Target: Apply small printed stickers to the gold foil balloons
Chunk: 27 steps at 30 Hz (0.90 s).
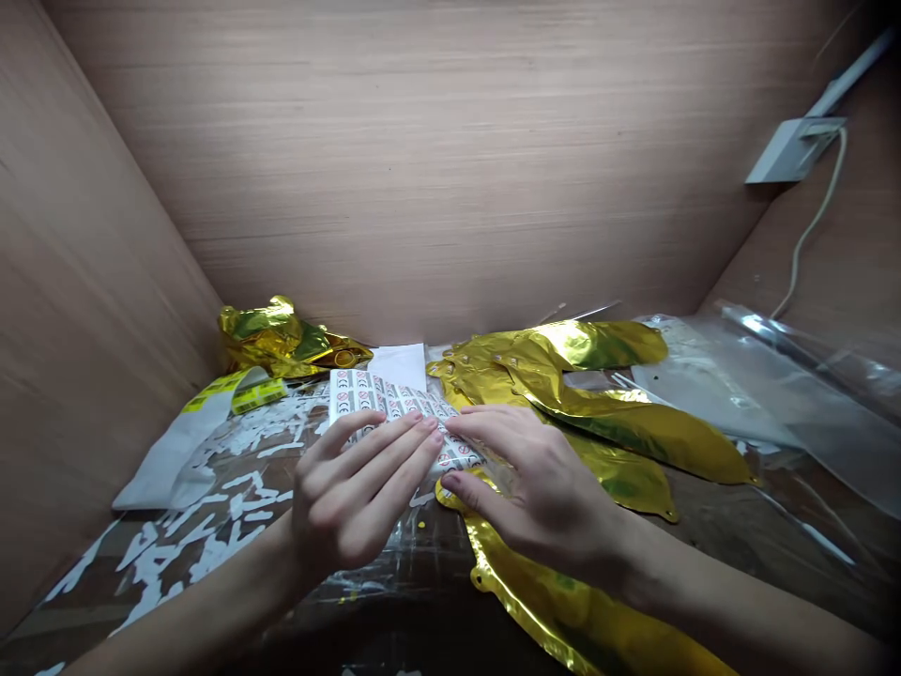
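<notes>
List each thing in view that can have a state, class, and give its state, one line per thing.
Left hand: fingers lying on the label sheet
Right hand: fingers lying on the label sheet
Printed label sheet: bent, between the hands
Gold foil balloon: flat, deflated
Crumpled gold foil: bunched in a heap
Clear plastic sheet: loosely spread, uncrumpled

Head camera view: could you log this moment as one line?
Left hand: on printed label sheet | Right hand: on same sheet | Nearby: gold foil balloons

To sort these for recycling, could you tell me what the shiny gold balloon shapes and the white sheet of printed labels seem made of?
The shiny gold balloon shapes look like metallized film, mirror-bright and creased. The white label sheet seems matte paper, perhaps coated.
</notes>
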Each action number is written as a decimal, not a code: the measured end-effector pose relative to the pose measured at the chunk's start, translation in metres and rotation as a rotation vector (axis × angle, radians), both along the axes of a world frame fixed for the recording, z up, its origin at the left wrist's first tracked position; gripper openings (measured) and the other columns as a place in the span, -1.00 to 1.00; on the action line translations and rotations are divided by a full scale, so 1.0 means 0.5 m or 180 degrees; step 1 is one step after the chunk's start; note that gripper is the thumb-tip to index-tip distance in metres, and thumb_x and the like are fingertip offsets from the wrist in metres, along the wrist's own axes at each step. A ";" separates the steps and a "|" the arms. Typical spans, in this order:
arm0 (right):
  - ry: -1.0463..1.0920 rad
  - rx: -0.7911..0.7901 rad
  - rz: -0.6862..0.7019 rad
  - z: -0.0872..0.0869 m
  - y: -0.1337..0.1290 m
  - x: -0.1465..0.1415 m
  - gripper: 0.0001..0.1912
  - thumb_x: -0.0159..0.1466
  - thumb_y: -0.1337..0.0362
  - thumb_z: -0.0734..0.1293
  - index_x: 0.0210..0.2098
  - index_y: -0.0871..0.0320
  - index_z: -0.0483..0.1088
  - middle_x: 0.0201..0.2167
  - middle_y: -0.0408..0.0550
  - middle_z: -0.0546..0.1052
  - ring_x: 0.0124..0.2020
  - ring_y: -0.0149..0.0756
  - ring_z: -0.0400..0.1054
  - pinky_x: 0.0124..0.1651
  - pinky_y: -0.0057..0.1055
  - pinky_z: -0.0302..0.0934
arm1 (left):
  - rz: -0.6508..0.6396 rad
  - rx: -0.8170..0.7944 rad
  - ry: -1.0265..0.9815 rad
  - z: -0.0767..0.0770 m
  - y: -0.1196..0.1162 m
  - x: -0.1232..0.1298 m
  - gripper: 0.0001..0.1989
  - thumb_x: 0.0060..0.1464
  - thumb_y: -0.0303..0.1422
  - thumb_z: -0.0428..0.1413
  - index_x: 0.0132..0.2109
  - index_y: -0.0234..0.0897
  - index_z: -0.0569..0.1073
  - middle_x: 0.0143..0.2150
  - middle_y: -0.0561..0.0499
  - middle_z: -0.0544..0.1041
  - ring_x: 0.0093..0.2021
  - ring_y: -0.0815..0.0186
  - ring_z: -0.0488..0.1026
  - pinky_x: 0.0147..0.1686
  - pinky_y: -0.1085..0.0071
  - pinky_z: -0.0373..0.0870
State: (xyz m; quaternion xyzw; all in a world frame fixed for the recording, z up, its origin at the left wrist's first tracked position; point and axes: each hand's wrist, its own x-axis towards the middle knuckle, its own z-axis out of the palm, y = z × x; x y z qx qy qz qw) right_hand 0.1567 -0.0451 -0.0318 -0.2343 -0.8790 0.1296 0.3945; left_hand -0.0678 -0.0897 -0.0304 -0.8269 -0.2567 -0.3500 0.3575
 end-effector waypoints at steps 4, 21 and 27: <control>0.0205 -0.0246 0.0061 -0.001 0.002 0.001 -0.74 0.31 0.37 0.34 -0.03 0.07 0.54 -0.11 -0.07 0.67 -0.09 -0.21 0.56 0.01 -0.25 0.42 | -0.0017 -0.0324 -0.0271 -0.004 0.001 0.000 -0.73 0.20 -0.58 0.18 0.04 -0.44 0.55 -0.06 -0.19 0.69 -0.05 0.14 0.66 -0.06 0.21 0.48; -0.0134 0.2159 0.0064 -0.018 0.044 0.048 -0.51 0.33 0.47 0.30 0.25 0.18 0.38 0.15 0.08 0.54 0.22 -0.11 0.43 0.09 -0.08 0.37 | -0.0088 -0.1408 -0.0703 0.024 -0.020 0.031 -0.68 0.19 -0.32 0.32 0.06 -0.29 0.53 -0.07 -0.04 0.70 -0.13 0.26 0.64 -0.08 0.27 0.46; 0.0225 0.2550 0.0112 -0.009 0.044 0.040 -0.65 0.35 0.48 0.27 0.10 0.36 0.49 0.07 0.15 0.59 0.13 -0.09 0.51 0.02 -0.13 0.41 | -0.0167 -0.1136 -0.0693 0.015 -0.019 0.043 -0.71 0.19 -0.44 0.31 0.04 -0.39 0.53 -0.06 -0.10 0.70 -0.06 0.23 0.65 -0.07 0.26 0.47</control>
